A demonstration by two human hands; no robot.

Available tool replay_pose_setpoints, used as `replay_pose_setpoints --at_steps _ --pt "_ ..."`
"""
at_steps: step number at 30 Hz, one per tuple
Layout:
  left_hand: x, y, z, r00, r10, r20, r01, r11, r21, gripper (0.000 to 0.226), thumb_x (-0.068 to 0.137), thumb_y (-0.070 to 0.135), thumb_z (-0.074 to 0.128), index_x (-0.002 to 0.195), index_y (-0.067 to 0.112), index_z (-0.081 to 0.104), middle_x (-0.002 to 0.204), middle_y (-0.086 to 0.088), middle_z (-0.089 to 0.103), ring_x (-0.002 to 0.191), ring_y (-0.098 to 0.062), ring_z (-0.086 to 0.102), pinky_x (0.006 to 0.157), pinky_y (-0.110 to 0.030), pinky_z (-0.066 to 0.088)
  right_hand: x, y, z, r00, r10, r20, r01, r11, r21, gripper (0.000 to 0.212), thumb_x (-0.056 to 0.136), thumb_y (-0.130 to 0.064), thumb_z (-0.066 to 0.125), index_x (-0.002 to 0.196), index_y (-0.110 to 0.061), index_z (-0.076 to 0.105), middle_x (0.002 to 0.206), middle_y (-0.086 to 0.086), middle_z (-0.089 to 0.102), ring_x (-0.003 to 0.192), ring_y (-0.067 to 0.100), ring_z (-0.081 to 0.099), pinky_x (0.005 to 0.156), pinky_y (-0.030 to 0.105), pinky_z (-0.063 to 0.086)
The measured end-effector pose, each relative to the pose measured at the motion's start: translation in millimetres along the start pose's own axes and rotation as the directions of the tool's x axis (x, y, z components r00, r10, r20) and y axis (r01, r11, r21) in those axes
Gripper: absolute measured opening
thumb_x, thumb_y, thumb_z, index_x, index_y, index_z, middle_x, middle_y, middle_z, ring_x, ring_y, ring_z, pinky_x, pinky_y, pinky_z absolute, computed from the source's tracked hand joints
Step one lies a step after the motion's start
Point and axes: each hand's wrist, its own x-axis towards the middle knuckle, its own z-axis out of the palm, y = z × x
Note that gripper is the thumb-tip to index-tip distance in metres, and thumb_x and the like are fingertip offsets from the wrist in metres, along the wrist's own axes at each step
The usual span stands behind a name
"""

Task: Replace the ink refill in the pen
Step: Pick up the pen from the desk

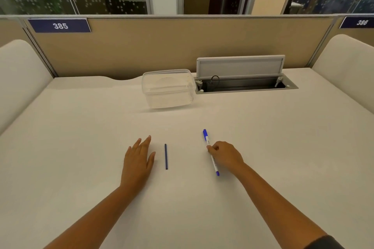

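Right hand (224, 155) pinches the pen (210, 152) on the counter (263, 127); refill (166, 156), lengthwise away, lies just beside the flat, empty left hand (138, 159).

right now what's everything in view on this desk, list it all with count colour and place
pen: 1, white barrel with blue ends, on the desk right of centre, under the right hand's fingertips
ink refill: 1, dark blue, lying between the hands
container: 1, clear plastic, back centre
cable tray: 1, grey, lid raised, set in the desk at the back right
desk: 1, off-white
number signs: 2, dark blue, on the beige partition
left hand: flat on the desk, open
right hand: fingers on the pen
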Motion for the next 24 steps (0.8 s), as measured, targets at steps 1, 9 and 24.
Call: replay_pose_setpoints --at_steps 1,9,24 --pt "-1 3 -1 0.999 0.006 -0.041 -0.005 1.000 0.002 0.048 0.094 0.025 0.043 0.140 0.014 0.033 0.144 -0.007 0.042 0.139 -0.023 0.026 0.115 -0.041 0.014 0 -2 -3 1.000 0.006 0.031 -0.010 0.989 0.147 0.035 0.091 -0.039 0.047 0.075 -0.009 0.056 0.066 0.000 0.054 0.056 0.013 0.043 0.054 0.026 0.032" --pt "-18 87 -12 0.985 0.029 -0.173 -0.092 0.925 -0.369 0.050 0.087 0.041 0.048 0.130 0.016 0.045 0.119 0.016 0.052 0.111 -0.002 0.045 0.104 -0.029 0.031 -23 -32 -12 0.946 0.106 0.307 -0.324 0.246 0.914 0.020 0.094 -0.021 0.048 0.079 -0.013 0.060 0.064 0.002 0.056 0.051 0.011 0.043 0.042 0.020 0.037" --pt "-16 92 -12 0.971 0.120 -0.206 -0.163 0.965 -0.206 0.019 0.087 0.029 0.053 0.077 0.014 0.058 0.062 0.001 0.059 0.050 -0.013 0.045 0.050 -0.014 0.030 -40 -55 7 0.969 0.013 0.246 -0.246 0.111 0.963 0.015 0.094 -0.018 0.051 0.088 -0.007 0.059 0.085 0.008 0.064 0.077 0.017 0.065 0.066 0.028 0.054"
